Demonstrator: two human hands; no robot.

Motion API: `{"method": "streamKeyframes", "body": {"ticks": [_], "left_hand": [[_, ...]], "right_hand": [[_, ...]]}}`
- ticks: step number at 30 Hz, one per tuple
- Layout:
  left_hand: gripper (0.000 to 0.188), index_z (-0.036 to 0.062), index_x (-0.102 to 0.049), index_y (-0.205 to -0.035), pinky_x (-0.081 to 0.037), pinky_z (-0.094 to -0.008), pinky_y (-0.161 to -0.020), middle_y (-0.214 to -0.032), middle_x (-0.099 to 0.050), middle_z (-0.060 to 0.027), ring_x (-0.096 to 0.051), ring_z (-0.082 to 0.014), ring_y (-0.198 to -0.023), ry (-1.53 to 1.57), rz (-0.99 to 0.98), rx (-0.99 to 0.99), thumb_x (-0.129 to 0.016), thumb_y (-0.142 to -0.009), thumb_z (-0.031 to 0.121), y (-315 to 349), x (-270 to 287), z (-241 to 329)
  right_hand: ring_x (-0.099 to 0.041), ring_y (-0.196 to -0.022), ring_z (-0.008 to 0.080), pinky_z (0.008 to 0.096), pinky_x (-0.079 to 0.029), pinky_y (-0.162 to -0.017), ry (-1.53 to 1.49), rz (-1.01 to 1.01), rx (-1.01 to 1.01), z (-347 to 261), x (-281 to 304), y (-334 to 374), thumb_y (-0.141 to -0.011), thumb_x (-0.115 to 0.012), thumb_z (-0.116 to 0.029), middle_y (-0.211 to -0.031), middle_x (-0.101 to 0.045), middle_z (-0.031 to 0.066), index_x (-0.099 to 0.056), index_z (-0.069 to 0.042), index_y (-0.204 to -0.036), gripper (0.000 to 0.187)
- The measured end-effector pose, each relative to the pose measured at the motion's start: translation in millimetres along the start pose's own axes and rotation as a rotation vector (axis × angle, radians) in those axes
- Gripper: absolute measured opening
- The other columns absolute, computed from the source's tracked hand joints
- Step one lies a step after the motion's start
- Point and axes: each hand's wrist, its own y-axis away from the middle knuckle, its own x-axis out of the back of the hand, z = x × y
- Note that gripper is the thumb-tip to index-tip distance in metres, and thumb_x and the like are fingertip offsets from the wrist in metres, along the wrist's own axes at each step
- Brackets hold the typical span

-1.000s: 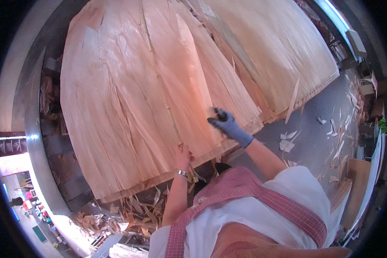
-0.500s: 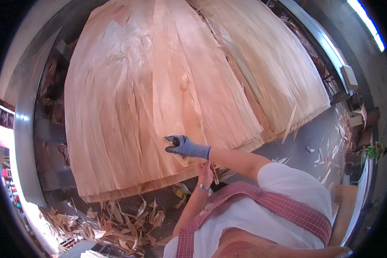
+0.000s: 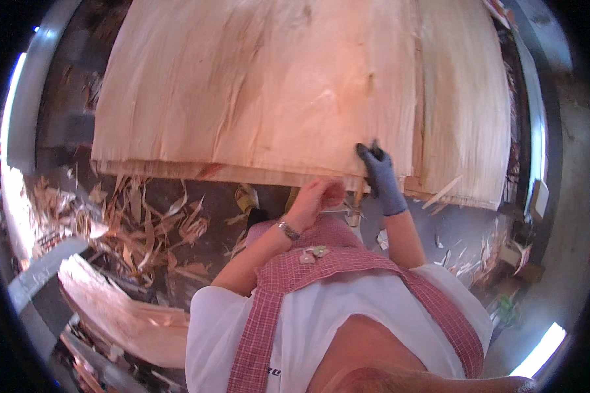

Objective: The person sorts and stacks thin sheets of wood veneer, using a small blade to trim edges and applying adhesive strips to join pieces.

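A wide stack of pale wood veneer sheets [image 3: 255, 98] lies in front of me, its layered near edge facing my body. My left hand [image 3: 318, 200], bare with a metal wristwatch, is at that near edge; its fingers are curled, and what they hold, if anything, is hidden. My right hand [image 3: 381, 173] wears a blue-grey glove with dark fingertips. It lies low over the sheets' near edge, right of the left hand, closed on a small dark tool [image 3: 375, 143] whose thin tip points away from me. Motion blur hides the tool's exact kind.
Curled veneer scraps [image 3: 151, 229] litter the floor at left, with more slivers [image 3: 469, 252] at right. A curved pale wood piece [image 3: 118, 311] rests at lower left. Metal rails [image 3: 534, 124] flank the stack. A loose splinter [image 3: 443, 191] sticks out over its near right edge.
The view has swung, so the stack now sits squarer. My right hand has gone from over the middle sheets to the near edge at right. The left hand has come away from the right forearm.
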Motion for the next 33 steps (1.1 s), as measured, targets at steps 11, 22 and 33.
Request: {"method": "streamKeyframes", "body": {"ticks": [11,22,33], "left_hand": [[0.047,0.0118,-0.054,-0.12,-0.049,-0.0357,-0.085,-0.118,-0.06,-0.004,-0.057,-0.0206,-0.109,0.556,0.675,-0.552,-0.061,-0.09,0.046,-28,179,63],[0.028,0.0096,-0.058,-0.108,-0.044,-0.0282,-0.053,-0.097,-0.063,0.0011,-0.06,-0.011,-0.077,0.473,0.843,-0.58,-0.065,-0.09,0.03,-61,204,86],[0.028,0.0064,-0.058,-0.11,-0.052,-0.034,-0.077,-0.099,-0.065,-0.0049,-0.062,-0.0186,-0.089,0.504,0.771,-0.647,-0.06,-0.091,0.027,-31,196,74]], "right_hand": [[-0.039,-0.049,0.0082,0.0275,-0.034,-0.045,0.046,0.283,-0.007,128,-15,-84,-0.088,-0.069,-0.039,-0.056,-0.045,-0.0024,-0.051,-0.009,-0.067,0.041],[-0.036,-0.051,0.0115,0.032,-0.031,-0.046,0.249,0.433,0.173,176,-19,-113,-0.085,-0.071,-0.039,-0.059,-0.045,-0.0016,-0.054,-0.005,-0.065,0.044],[-0.054,-0.062,0.016,0.0319,-0.045,-0.045,-0.341,0.175,-0.277,143,-12,-62,-0.084,-0.06,-0.062,-0.071,-0.052,0.0014,-0.055,-0.012,-0.106,0.055]]}}
